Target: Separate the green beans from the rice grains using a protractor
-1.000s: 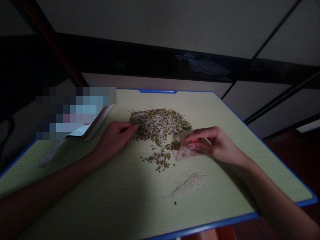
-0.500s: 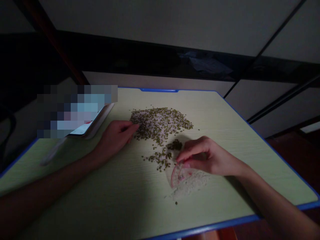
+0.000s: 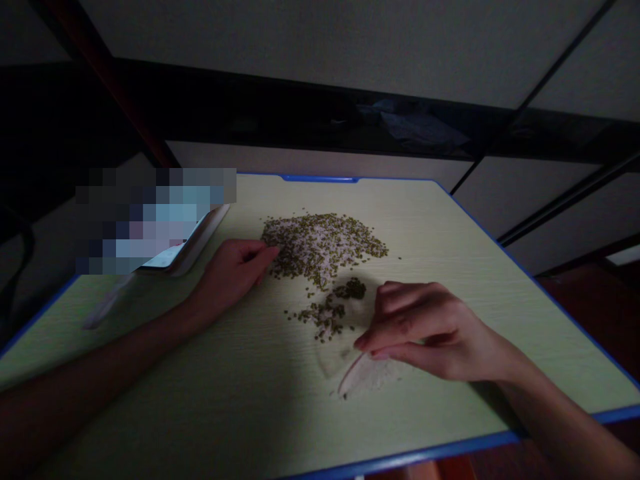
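Observation:
A mixed pile of green mung beans and white rice (image 3: 327, 243) lies on the table. My left hand (image 3: 235, 267) rests at its left edge, fingers curled and thumb pressed in; anything inside is hidden. My right hand (image 3: 430, 327) pinches a thin, clear plastic piece with a curved edge (image 3: 351, 375); its exact kind is unclear. The piece stands tilted against a pale heap of rice (image 3: 375, 375), partly under the hand. Left of the fingers are a small clump of mung beans (image 3: 356, 288) and a looser scatter of beans and rice (image 3: 325, 320).
The pale table (image 3: 225, 413) has a blue rim. On its left lies a lit phone or tablet (image 3: 163, 257), mostly pixelated, with a pale strip (image 3: 107, 303) near it. Cabinet panels (image 3: 320, 157) rise behind the far edge.
My right hand has moved towards me and down with the plastic piece, which is now tilted more edge-on. The lone bean is now by the piece's lower tip. My left hand stays put.

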`<state>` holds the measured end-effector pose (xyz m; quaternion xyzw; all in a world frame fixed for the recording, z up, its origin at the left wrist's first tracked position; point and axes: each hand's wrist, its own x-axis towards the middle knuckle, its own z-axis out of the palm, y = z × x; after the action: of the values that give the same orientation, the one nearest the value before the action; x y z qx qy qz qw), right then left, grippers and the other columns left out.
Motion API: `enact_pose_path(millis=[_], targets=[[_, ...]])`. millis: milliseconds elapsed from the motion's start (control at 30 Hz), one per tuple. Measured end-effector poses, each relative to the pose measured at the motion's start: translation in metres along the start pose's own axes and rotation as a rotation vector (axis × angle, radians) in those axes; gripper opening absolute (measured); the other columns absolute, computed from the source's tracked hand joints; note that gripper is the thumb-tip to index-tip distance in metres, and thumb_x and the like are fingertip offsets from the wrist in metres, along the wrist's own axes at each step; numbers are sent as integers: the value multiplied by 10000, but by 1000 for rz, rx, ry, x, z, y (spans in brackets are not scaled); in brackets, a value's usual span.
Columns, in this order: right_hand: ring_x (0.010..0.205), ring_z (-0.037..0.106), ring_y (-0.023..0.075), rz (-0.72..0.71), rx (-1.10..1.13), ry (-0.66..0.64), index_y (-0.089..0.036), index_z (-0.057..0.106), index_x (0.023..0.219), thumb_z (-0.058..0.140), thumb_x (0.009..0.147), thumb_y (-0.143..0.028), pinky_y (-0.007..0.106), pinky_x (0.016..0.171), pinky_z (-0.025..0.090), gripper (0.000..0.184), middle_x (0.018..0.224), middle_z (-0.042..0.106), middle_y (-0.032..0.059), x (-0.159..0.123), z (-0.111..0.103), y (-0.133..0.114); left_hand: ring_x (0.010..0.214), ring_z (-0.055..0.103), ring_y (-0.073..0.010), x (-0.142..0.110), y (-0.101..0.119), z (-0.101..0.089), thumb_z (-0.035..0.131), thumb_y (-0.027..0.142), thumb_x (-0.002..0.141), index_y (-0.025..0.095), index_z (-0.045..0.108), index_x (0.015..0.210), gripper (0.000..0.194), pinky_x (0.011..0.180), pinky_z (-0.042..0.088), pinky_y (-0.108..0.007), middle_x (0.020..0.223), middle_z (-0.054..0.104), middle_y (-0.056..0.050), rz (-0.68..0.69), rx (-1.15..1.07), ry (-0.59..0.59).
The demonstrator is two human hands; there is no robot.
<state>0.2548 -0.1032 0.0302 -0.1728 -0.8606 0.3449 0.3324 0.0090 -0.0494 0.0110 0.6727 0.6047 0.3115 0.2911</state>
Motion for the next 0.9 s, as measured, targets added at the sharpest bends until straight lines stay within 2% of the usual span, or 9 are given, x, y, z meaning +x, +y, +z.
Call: enact_pose_path(millis=[133,400,467,667,800,900], targets=[[590,530,134,7,-45,132,-130,699,921,614,792,-98,285,563,408,158,663,673,61,-1,-3,-1,397,325,-78,-1,2,-1,450,369,743,204,365,404,387,466,265,-228,356,340,79,-13,-5,-8],[602,509,133,-23,-9,-90,-113,703,852,568,817,-102,290,605,394,140,623,650,55,-1,2,0,394,327,-79,-1,2,0,447,366,750,202,370,408,387,465,263,-228,355,337,81,-17,15,-2],[609,513,134,-38,-31,-86,-109,699,865,554,827,-100,294,614,391,150,641,656,58,0,3,1,390,321,-76,0,2,0,447,365,751,201,370,408,388,462,255,-229,354,334,82,-15,18,-7],[622,524,144,-22,-122,60,-143,691,916,573,819,-107,302,599,402,157,681,665,58,0,1,4,399,337,-78,0,1,0,446,378,748,201,371,413,386,469,269,-226,366,347,78,-6,-5,-23],[607,520,138,4,-138,54,-170,697,922,578,821,-115,296,590,399,166,648,645,37,-2,0,5,393,330,-81,0,1,-1,449,380,743,204,369,406,388,466,264,-231,354,341,78,-16,4,-20],[633,536,144,37,-143,32,-164,699,921,580,822,-118,300,599,406,162,688,666,53,-2,1,7,398,333,-83,0,1,-1,449,372,739,204,370,405,381,476,268,-234,357,344,77,-15,1,-23]])
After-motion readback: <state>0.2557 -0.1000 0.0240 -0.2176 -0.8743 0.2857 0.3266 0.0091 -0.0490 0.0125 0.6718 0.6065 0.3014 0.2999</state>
